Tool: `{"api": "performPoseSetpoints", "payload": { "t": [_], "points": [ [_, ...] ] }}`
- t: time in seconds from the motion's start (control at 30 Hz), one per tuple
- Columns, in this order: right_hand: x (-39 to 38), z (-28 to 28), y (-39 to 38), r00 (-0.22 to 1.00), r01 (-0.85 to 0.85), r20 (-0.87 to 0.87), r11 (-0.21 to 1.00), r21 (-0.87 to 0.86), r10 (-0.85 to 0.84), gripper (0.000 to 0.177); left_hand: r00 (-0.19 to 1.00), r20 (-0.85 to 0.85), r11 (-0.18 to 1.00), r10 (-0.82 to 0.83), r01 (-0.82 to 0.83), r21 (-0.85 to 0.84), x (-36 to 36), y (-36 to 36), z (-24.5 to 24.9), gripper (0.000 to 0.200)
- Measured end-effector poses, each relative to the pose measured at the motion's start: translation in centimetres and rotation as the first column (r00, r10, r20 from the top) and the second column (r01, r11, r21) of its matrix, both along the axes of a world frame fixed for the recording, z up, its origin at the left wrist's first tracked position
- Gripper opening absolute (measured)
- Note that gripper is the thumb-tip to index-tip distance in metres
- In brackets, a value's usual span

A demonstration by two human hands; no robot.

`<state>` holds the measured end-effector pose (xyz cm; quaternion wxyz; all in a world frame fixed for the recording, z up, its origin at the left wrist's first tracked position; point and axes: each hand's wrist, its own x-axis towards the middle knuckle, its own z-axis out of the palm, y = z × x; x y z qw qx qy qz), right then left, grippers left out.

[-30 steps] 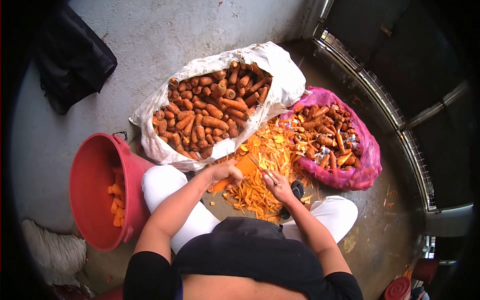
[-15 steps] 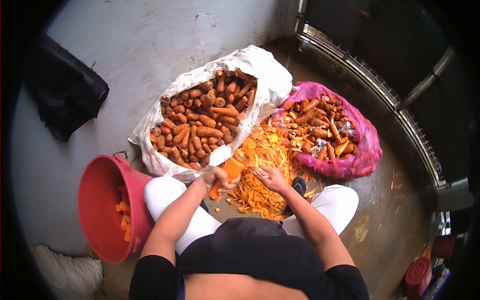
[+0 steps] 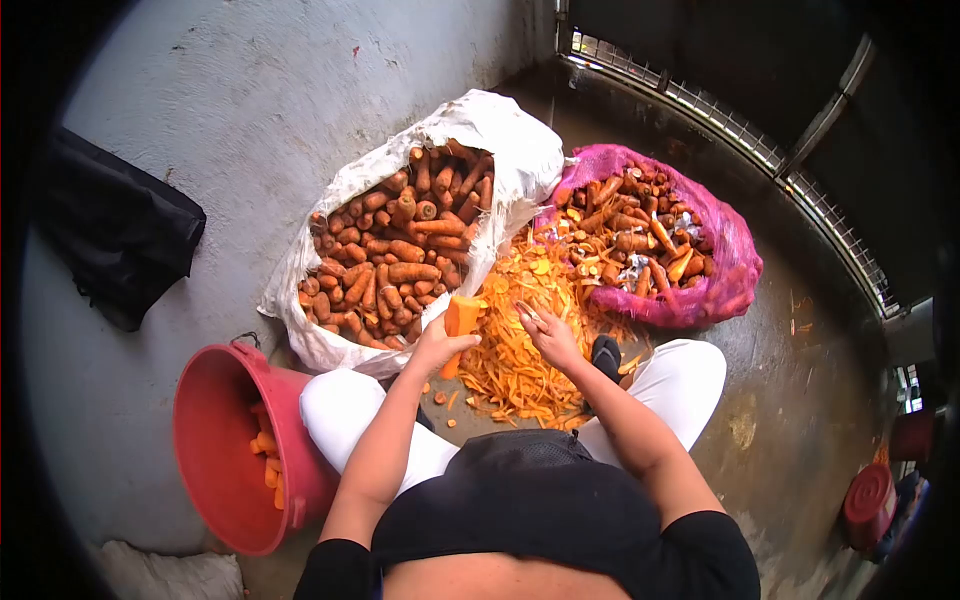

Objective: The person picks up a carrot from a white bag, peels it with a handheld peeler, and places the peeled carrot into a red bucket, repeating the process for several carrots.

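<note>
My left hand (image 3: 441, 348) is wrapped around a thick peeled carrot (image 3: 462, 316), held upright with its bright orange top end showing. Just to the right, apart from the carrot, my right hand (image 3: 548, 335) has its fingers curled; something small and thin may be in them, but I cannot make it out. Beneath both hands a heap of carrot peelings (image 3: 520, 375) covers the floor. Beyond my left hand lies a white sack (image 3: 515, 150) full of unpeeled carrots (image 3: 400, 250).
A pink mesh sack (image 3: 735, 270) of carrots and scraps lies at the right. The red bucket (image 3: 225, 500) on my left is tipped sideways, with peeled carrots (image 3: 268, 455) inside. A black cloth (image 3: 120, 220) hangs on the wall. Red containers (image 3: 870, 500) stand at lower right.
My right hand has moved away from the carrot to the right. The brown end on the carrot's top no longer shows. The view has shifted slightly.
</note>
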<state>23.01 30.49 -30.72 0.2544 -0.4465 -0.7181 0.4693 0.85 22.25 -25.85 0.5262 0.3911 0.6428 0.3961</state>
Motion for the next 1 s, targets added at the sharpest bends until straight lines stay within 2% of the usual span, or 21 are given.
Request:
{"api": "performPoseSetpoints", "payload": {
  "t": [0.03, 0.07, 0.1, 0.13, 0.27, 0.33, 0.4, 0.5, 0.63, 0.7, 0.87, 1.0],
  "points": [
    [-0.3, 1.8, -0.8, 1.0, -0.016, -0.004, 1.0, -0.024, 0.016, 0.033, 0.989, -0.142, 0.993, 0.034, -0.018, 0.113, 0.2, -0.2, 0.1, 0.044],
    [-0.7, 0.8, -1.2, 0.985, -0.031, -0.173, 0.997, -0.072, 0.018, 0.022, 0.957, -0.277, 0.973, 0.082, -0.017, 0.229, 0.5, -0.4, 0.2, 0.044],
    [-0.9, 1.3, -1.8, 0.979, -0.053, -0.196, 0.998, -0.02, 0.048, 0.021, 0.906, -0.4, 0.939, 0.142, 0.004, 0.343, 0.7, -0.4, 0.4, 0.043],
    [-0.9, 2.7, -2.6, 0.973, -0.071, -0.218, 0.997, 0.032, 0.076, 0.02, 0.867, -0.469, 0.955, 0.171, -0.029, 0.296, 1.1, -0.6, 1.7, 0.043],
    [-0.6, 6.5, -4.4, 0.943, -0.16, -0.266, 0.974, 0.159, 0.198, 0.02, 0.954, -0.24, 0.935, 0.179, -0.089, 0.344, 1.0, -1.1, 3.2, 0.043],
    [-0.1, 7.6, -4.6, 0.93, -0.186, -0.254, 0.937, 0.295, 0.265, 0.021, 0.955, -0.25, 0.937, 0.158, -0.065, 0.343, 1.9, -1.7, 5.3, 0.043],
    [0.4, 9.0, -4.8, 0.935, -0.212, -0.207, 0.921, 0.328, 0.289, 0.02, 0.939, -0.296, 0.929, 0.173, -0.056, 0.365, 3.0, -2.2, 7.1, 0.045],
    [1.0, 11.6, -5.5, 0.938, -0.232, -0.161, 0.9, 0.368, 0.308, 0.022, 0.962, -0.125, 0.861, 0.242, -0.154, 0.485, 4.1, -2.6, 6.9, 0.045],
    [1.5, 12.1, -6.0, 0.943, -0.245, -0.112, 0.88, 0.407, 0.314, 0.029, 0.937, -0.172, 0.82, 0.304, -0.166, 0.548, 4.8, -3.1, 7.1, 0.04],
    [1.8, 12.3, -6.1, 0.943, -0.249, -0.104, 0.877, 0.412, 0.317, 0.028, 0.91, -0.251, 0.812, 0.329, -0.136, 0.568, 5.2, -3.2, 8.1, 0.038],
    [1.9, 12.5, -6.5, 0.937, -0.216, -0.163, 0.88, 0.424, 0.308, 0.027, 0.852, -0.4, 0.821, 0.338, -0.059, 0.568, 5.1, -3.6, 8.4, 0.037],
    [1.9, 12.9, -6.8, 0.936, -0.218, -0.166, 0.882, 0.417, 0.31, 0.027, 0.871, -0.357, 0.814, 0.338, -0.08, 0.575, 4.9, -3.8, 8.2, 0.033]
  ]
}}
